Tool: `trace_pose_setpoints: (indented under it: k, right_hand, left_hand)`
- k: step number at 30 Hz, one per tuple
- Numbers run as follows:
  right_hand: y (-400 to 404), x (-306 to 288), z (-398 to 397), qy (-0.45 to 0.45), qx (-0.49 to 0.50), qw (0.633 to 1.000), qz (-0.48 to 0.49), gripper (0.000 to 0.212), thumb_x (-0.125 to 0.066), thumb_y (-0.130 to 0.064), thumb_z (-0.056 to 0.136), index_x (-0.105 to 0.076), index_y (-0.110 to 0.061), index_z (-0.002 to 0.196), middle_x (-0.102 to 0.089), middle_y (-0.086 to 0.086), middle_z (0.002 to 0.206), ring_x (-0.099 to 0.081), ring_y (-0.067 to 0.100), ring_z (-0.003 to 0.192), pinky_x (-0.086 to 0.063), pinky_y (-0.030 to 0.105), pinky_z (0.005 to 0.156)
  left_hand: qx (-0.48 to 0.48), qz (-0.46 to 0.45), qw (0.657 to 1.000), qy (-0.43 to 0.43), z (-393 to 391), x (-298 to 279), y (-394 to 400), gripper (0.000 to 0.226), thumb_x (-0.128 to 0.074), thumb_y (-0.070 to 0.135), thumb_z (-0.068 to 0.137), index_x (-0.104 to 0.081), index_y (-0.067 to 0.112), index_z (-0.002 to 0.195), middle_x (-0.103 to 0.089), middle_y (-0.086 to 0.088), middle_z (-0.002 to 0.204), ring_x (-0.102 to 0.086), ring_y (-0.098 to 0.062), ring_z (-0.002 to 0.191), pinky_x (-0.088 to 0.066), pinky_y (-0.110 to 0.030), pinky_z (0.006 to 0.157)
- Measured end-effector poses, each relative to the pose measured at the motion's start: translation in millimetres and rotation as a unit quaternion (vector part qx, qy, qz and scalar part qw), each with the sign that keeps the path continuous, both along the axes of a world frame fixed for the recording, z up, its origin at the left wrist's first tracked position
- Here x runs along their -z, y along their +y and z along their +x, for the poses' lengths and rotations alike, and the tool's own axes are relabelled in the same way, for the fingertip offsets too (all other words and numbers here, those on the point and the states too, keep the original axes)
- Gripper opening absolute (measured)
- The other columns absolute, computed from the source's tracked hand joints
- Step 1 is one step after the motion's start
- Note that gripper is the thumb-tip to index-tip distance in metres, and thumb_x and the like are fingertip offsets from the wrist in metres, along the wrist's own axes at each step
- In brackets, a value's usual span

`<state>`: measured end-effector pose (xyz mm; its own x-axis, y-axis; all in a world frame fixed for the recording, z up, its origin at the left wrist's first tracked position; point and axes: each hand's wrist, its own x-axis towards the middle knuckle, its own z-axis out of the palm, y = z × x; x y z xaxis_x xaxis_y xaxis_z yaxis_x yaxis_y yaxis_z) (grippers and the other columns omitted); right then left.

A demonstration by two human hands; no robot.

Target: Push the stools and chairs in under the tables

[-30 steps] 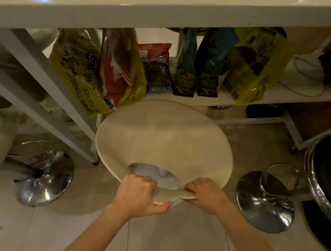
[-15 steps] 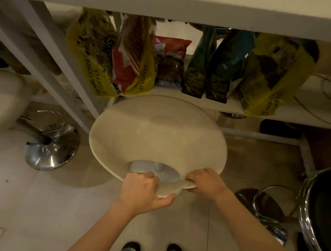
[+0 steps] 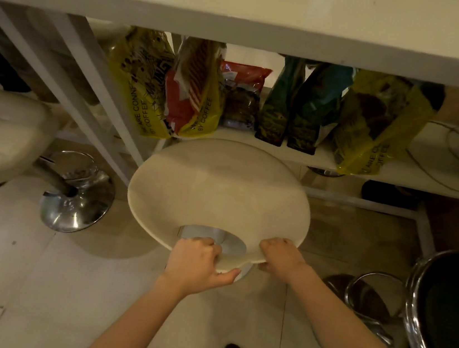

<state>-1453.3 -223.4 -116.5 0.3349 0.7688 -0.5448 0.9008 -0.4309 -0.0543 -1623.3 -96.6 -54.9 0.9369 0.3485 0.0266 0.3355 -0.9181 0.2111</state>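
Gripping the stool (image 3: 220,190) at its near rim with both hands: left hand (image 3: 196,263) closed over the edge beside the cut-out, thumb curling under the lip; right hand (image 3: 280,258) clamping the same edge just to the other side, fingers folded over the top. Lying straight ahead of both hands, seat flat, far edge touching or just overlapping the shelf (image 3: 440,178) line under the table (image 3: 242,26), though exact contact not readable from here. Reaching about equally, neither hand clearly nearer. Judging the move as a straight push away from the body, along the line from the hands through the seat's middle toward the bags (image 3: 192,90) standing beyond. Standing well off to the left of the left hand, a white stool (image 3: 3,132); sitting close to the right of the right hand, a black stool (image 3: 448,319). Probably needing even pressure from both hands to keep the seat from swivelling.
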Motion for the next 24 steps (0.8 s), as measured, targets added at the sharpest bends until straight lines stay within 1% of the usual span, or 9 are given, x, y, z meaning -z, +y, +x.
trace_pose_setpoints:
  k: [1,3,7,10,12,15,17,21,24]
  right_hand:
    - [-2.3,-7.0,-2.9,0.005,0.025,1.000,0.000,0.042,-0.058,-0.027,0.088,-0.045,-0.009,0.123,-0.053,0.013,0.127,-0.048,0.028,0.118,-0.034,0.035,0.097]
    - [-11.8,-23.5,-9.5,0.012,0.074,0.997,0.015,0.046,-0.058,-0.016,0.086,-0.040,-0.007,0.127,-0.050,0.015,0.130,-0.045,0.030,0.120,-0.035,0.034,0.098]
    - [-47.1,-66.8,-21.0,0.006,0.147,0.987,0.060,0.059,-0.054,-0.011,0.088,-0.029,-0.009,0.141,-0.040,0.013,0.142,-0.035,0.029,0.130,-0.030,0.037,0.105]
    - [-85.5,-102.3,-23.5,-0.040,0.196,0.976,0.085,0.067,-0.058,-0.019,0.087,-0.024,-0.012,0.144,-0.038,0.011,0.144,-0.033,0.027,0.132,-0.028,0.037,0.107]
    - [-115.4,-127.1,-24.5,-0.062,0.234,0.964,0.106,0.068,-0.058,-0.022,0.087,-0.023,-0.012,0.145,-0.039,0.010,0.144,-0.033,0.027,0.132,-0.028,0.037,0.107]
    - [-162.6,-160.7,-28.6,-0.094,0.294,0.943,0.126,0.069,-0.059,-0.026,0.089,-0.022,-0.013,0.146,-0.038,0.009,0.145,-0.034,0.026,0.132,-0.030,0.037,0.108]
    - [-197.0,-177.8,-33.2,-0.117,0.335,0.925,0.135,0.070,-0.059,-0.028,0.089,-0.020,-0.015,0.146,-0.037,0.008,0.146,-0.034,0.025,0.133,-0.029,0.038,0.110]
    - [-271.5,-207.6,-44.1,-0.172,0.386,0.890,0.170,0.070,-0.058,-0.036,0.089,-0.023,-0.015,0.146,-0.040,0.006,0.145,-0.035,0.022,0.133,-0.028,0.036,0.109]
    - [-328.4,-223.5,-51.3,-0.220,0.419,0.863,0.177,0.071,-0.055,-0.044,0.089,-0.024,-0.016,0.146,-0.042,0.005,0.143,-0.036,0.022,0.131,-0.029,0.035,0.107]
  left_hand:
    - [0.010,0.012,1.000,0.010,1.1,-1.7,-1.0,0.056,-0.043,0.068,0.064,-0.057,0.018,0.044,-0.052,0.001,0.043,-0.051,-0.018,0.039,-0.026,-0.017,0.041]
    - [0.022,0.031,0.999,0.036,1.3,-8.2,-4.3,0.059,-0.040,0.067,0.066,-0.067,0.015,0.062,-0.062,-0.004,0.056,-0.060,-0.024,0.054,-0.048,-0.032,0.055]
    - [0.068,0.042,0.995,0.056,5.4,-34.3,-14.9,0.071,-0.041,0.066,0.064,-0.061,0.013,0.106,-0.068,-0.011,0.096,-0.065,-0.030,0.086,-0.052,-0.044,0.073]
    - [0.123,0.049,0.990,0.054,25.1,-63.3,-33.0,0.078,-0.037,0.068,0.065,-0.058,0.014,0.117,-0.066,-0.014,0.112,-0.064,-0.031,0.100,-0.052,-0.047,0.078]
    - [0.148,0.038,0.988,0.027,44.1,-87.1,-56.1,0.080,-0.034,0.069,0.071,-0.055,0.014,0.125,-0.060,-0.015,0.124,-0.058,-0.031,0.112,-0.048,-0.048,0.088]
    - [0.214,0.029,0.976,0.018,69.6,-109.8,-98.9,0.081,-0.034,0.068,0.083,-0.019,0.021,0.147,-0.023,-0.009,0.153,-0.021,-0.025,0.140,-0.020,-0.044,0.112]
    - [0.260,0.035,0.965,0.001,83.0,-118.0,-127.8,0.081,-0.030,0.068,0.085,-0.009,0.024,0.148,-0.011,-0.007,0.156,-0.009,-0.023,0.143,-0.010,-0.042,0.114]
    - [0.338,0.047,0.940,-0.017,102.0,-134.3,-192.9,0.079,-0.032,0.066,0.087,-0.005,0.025,0.148,-0.006,-0.006,0.157,-0.003,-0.021,0.143,-0.004,-0.043,0.115]
    - [0.387,0.047,0.920,-0.043,111.1,-148.2,-248.9,0.085,-0.018,0.073,0.080,-0.005,0.025,0.148,-0.008,-0.007,0.157,-0.004,-0.022,0.143,-0.004,-0.042,0.115]
